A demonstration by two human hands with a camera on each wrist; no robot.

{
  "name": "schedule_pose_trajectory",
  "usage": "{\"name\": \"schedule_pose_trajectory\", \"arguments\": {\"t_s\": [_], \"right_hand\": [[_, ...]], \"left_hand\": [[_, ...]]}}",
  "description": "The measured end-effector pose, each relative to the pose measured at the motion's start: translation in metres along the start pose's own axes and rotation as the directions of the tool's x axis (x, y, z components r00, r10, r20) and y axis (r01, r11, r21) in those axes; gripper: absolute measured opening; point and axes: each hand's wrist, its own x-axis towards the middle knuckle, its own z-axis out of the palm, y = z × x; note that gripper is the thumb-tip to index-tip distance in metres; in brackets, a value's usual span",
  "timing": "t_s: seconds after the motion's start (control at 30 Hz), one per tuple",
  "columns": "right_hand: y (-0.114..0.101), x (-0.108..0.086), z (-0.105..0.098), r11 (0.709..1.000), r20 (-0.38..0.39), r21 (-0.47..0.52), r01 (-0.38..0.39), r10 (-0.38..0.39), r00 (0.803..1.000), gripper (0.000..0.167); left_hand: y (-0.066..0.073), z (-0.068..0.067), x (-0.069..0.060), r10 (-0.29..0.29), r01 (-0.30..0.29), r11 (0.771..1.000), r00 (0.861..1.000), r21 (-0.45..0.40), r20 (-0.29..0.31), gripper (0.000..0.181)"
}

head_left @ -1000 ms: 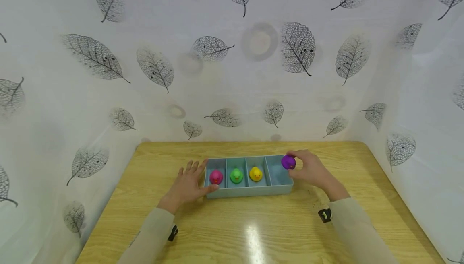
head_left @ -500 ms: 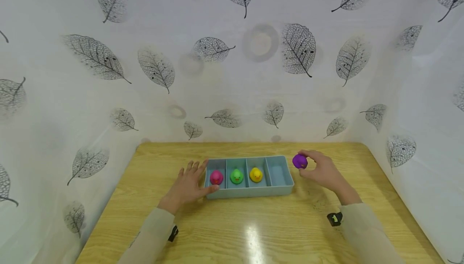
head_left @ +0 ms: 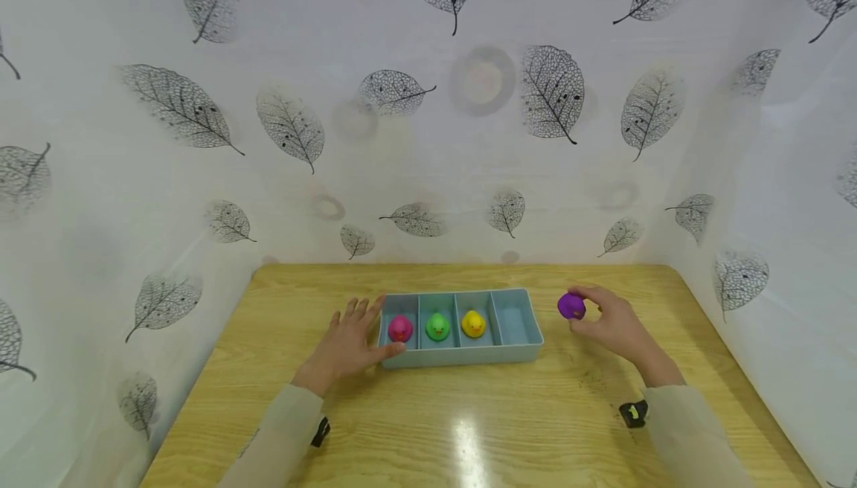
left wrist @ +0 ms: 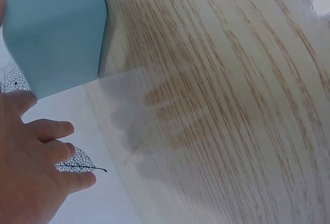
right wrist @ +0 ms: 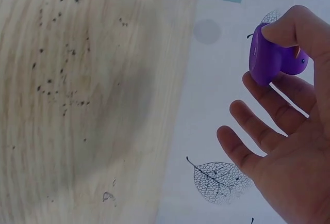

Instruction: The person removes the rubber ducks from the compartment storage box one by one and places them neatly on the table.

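A pale blue tray point(head_left: 462, 356) with several compartments lies on the table. From left to right it holds a pink rubber duck point(head_left: 400, 329), a green one point(head_left: 438, 327) and a yellow one point(head_left: 473, 324); the rightmost compartment holds nothing. My left hand point(head_left: 344, 343) rests at the tray's left end, fingers spread, thumb at the front rim and index finger by the back corner. Right of the tray, my right hand point(head_left: 619, 328) pinches a purple rubber duck point(head_left: 571, 306) between thumb and fingers. In the right wrist view this duck point(right wrist: 265, 61) is tilted sideways, the other fingers loosely extended.
The wooden table point(head_left: 428, 413) ends at a pale curtain point(head_left: 428, 138) with a leaf print, which also hangs along both sides. Dark specks point(right wrist: 62, 59) mark the wood below the right hand. A black wrist device point(head_left: 633, 413) shows at the right sleeve.
My right hand has carried the purple duck rightward, from over the tray's rightmost compartment to beyond the tray's right end. The left hand and the tray have stayed in place.
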Motion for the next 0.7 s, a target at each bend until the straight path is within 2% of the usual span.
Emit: {"name": "schedule_pose_trajectory", "arguments": {"t_s": [0.7], "right_hand": [[0.028,-0.006,0.0,0.996,0.066,-0.059,-0.067,0.071,0.995,0.062]], "left_hand": [[0.0,0.0,-0.001,0.003,-0.003,1.0,1.0,0.005,0.0,0.105]]}}
